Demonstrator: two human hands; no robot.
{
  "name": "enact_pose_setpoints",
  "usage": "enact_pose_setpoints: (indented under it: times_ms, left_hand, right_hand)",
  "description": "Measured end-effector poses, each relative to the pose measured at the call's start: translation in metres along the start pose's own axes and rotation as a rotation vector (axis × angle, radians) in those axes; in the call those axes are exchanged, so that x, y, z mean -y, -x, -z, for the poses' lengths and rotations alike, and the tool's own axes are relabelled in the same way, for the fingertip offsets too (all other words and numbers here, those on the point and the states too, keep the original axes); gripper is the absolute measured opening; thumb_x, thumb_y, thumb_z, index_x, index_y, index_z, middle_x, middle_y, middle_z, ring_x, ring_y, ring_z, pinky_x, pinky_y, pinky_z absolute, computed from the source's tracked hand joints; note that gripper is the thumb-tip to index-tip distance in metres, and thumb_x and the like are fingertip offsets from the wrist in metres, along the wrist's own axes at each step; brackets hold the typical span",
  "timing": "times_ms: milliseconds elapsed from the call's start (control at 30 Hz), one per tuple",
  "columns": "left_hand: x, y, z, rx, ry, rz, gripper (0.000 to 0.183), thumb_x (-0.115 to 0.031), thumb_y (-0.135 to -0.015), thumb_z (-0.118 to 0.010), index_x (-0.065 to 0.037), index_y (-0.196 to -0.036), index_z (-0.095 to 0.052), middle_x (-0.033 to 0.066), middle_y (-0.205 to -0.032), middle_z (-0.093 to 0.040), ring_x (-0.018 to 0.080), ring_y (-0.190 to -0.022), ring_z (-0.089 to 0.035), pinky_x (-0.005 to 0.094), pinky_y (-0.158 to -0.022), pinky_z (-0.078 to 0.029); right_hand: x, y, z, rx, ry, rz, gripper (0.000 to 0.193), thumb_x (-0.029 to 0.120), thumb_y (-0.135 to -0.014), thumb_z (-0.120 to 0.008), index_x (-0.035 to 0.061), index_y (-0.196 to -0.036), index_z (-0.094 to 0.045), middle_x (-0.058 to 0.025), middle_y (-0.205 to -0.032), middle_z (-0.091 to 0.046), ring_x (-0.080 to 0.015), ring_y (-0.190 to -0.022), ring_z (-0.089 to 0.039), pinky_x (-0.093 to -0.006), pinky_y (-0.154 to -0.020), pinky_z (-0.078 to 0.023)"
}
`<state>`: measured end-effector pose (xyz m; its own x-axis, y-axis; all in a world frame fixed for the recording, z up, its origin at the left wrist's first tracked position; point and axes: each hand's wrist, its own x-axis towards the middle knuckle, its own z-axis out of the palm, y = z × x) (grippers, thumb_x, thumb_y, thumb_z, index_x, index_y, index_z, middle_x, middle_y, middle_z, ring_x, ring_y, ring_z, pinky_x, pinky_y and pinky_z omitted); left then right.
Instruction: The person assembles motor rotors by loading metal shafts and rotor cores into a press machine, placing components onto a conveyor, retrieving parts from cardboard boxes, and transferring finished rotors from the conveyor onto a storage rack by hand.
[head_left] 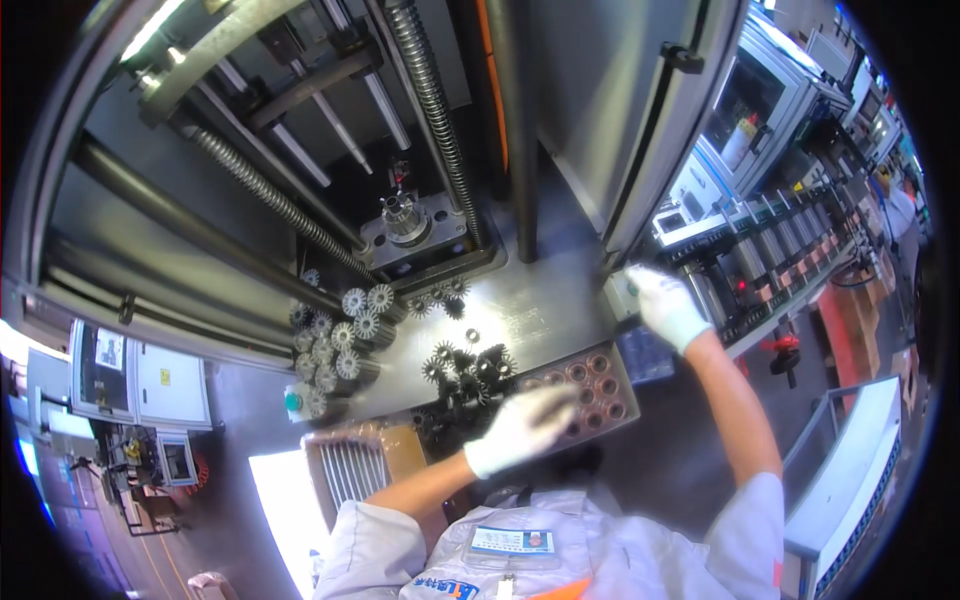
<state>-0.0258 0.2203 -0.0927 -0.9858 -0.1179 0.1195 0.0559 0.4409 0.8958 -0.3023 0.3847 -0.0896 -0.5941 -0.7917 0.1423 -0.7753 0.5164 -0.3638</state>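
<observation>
My left hand (pixel 528 425), in a white glove, is over the left side of a tray (pixel 628 395) of copper-coloured rings (pixel 590 390). Motion smears its fingers, so whether they hold anything is unclear. Also gloved, my right hand (pixel 668 305) is at a small pale box (pixel 620 295) on the right edge of the metal table; its fingers look curled, with nothing visible in them. Dark toothed parts (pixel 468 375) are heaped just left of the tray. Behind them stands a press fixture (pixel 405 222) holding a slotted, crown-like metal part.
Silvery toothed cylinders (pixel 345 335) stand grouped on the table's left, near a green button (pixel 293 401). A box of metal rods (pixel 350 468) is at the lower left. Steel columns (pixel 525 130) and the press frame enclose the back. A roller conveyor (pixel 780 255) runs at right.
</observation>
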Motion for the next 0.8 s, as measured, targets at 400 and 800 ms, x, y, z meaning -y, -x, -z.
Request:
enact_pose_setpoints:
  times_ms: [400,800]
  left_hand:
    - [-0.044,0.021,-0.215,0.681,-0.351,0.074,0.048,-0.035,-0.097,-0.058,-0.004,-0.134,-0.058,0.0190,-0.125,-0.065,0.0334,-0.109,-0.066,0.0409,-0.092,-0.053]
    - [-0.145,-0.056,-0.533,1.375,-0.345,-0.385,0.044,-0.029,-0.091,-0.066,-0.002,-0.126,-0.064,0.0193,-0.111,-0.071,0.0324,-0.101,-0.070,0.0389,-0.089,-0.054]
  right_hand:
    - [-0.013,0.275,0.022,-0.178,-0.560,-0.066,0.029,0.007,-0.096,-0.058,0.0009,-0.122,-0.067,-0.0220,-0.119,-0.068,-0.0381,-0.113,-0.065,-0.0408,-0.097,-0.052]
    - [-0.070,0.900,-0.141,-1.009,-0.676,-2.207,0.022,0.018,-0.093,-0.062,0.0039,-0.108,-0.070,-0.0149,-0.098,-0.073,-0.0290,-0.091,-0.069,-0.0416,-0.081,-0.056]
